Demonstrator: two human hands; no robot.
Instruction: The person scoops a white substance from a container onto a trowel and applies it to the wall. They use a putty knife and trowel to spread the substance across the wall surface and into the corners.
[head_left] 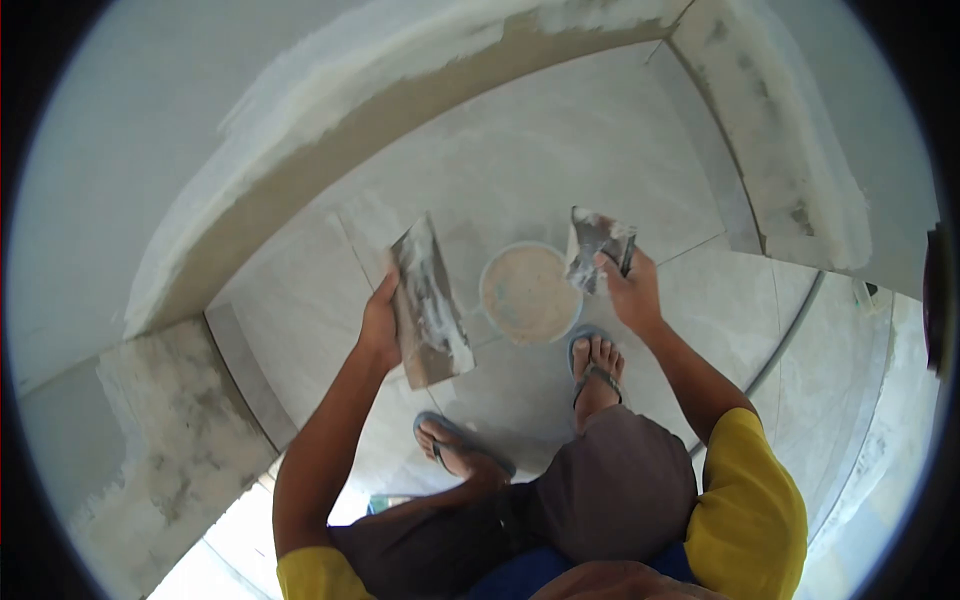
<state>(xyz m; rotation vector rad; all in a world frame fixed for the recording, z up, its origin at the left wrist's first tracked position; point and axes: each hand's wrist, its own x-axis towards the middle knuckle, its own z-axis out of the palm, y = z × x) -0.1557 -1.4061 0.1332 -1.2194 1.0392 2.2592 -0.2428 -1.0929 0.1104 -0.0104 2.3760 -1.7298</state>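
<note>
My left hand (380,322) is closed around the edge of a long rectangular plastering trowel (432,305), its face smeared with white plaster. In my right hand (634,291) is a smaller putty knife (598,243) with a wide blade, also coated with wet white and grey plaster. Between the two tools, a round bucket (531,293) of beige, plaster-like material stands on the tiled floor. The putty knife is close to the bucket's right rim, and the trowel is to its left. The handle of the trowel is hidden.
Walls with patchy white plaster (330,110) curve around the tiled floor (560,130). A grey hose (790,335) runs along the floor at the right. My feet in flip-flops (596,370) are just below the bucket. A dark round object (937,300) shows at the far right edge.
</note>
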